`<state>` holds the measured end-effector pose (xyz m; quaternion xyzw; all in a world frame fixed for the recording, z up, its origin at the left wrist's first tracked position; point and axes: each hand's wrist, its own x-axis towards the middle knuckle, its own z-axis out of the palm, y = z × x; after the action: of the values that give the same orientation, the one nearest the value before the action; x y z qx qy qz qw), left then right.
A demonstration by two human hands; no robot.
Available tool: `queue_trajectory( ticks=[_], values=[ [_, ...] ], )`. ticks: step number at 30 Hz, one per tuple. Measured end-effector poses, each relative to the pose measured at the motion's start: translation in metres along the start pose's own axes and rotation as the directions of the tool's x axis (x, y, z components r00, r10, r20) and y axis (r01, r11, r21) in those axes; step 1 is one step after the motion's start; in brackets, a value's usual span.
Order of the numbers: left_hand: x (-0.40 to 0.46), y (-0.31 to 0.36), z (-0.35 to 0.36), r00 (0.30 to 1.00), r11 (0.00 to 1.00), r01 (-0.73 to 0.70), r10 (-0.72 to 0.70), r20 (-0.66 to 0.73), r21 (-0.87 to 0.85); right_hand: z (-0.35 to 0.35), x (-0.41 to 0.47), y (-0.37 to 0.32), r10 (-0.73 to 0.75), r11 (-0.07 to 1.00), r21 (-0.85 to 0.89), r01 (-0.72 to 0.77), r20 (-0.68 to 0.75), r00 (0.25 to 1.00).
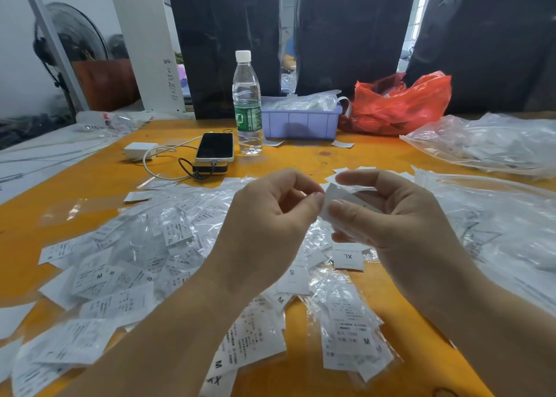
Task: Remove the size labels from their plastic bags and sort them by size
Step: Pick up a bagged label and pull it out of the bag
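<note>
My right hand grips a small white bundle of size labels above the middle of the orange table. My left hand pinches the bundle's left edge between thumb and forefinger. Whether a clear bag still wraps the bundle is hard to tell. Below my hands lies a wide heap of bagged labels, white slips in small clear plastic bags. Loose labels lie under my right hand, one marked XL and one marked S. Packs marked M lie near the front edge.
A water bottle, a phone on a power bank with a white charger and a lilac tray stand at the back. A red plastic bag sits behind the tray. Large clear bags cover the right side.
</note>
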<state>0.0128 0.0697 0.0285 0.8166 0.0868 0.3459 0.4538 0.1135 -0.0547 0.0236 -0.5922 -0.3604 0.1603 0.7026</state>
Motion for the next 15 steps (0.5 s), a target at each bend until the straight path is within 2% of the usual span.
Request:
queue_trajectory(
  ticks=[9, 12, 15],
  values=[
    [0.0009, 0.0001, -0.0032, 0.992, 0.998, -0.035, 0.029, 0.122, 0.048, -0.0016, 0.0019, 0.0014, 0.000, 1.000, 0.010, 0.000, -0.008, 1.000],
    [0.0003, -0.0008, -0.0015, 0.992, 0.992, -0.065, 0.054, 0.111, 0.104, -0.0020, 0.0016, 0.0001, 0.017, 1.000, 0.027, -0.017, -0.001, 1.000],
    [0.0024, -0.0034, -0.0026, 0.996, 0.998, -0.021, 0.015, 0.090, 0.067, -0.0021, 0.0022, -0.0002, 0.042, 0.999, 0.028, -0.042, -0.001, 0.999]
  ],
)
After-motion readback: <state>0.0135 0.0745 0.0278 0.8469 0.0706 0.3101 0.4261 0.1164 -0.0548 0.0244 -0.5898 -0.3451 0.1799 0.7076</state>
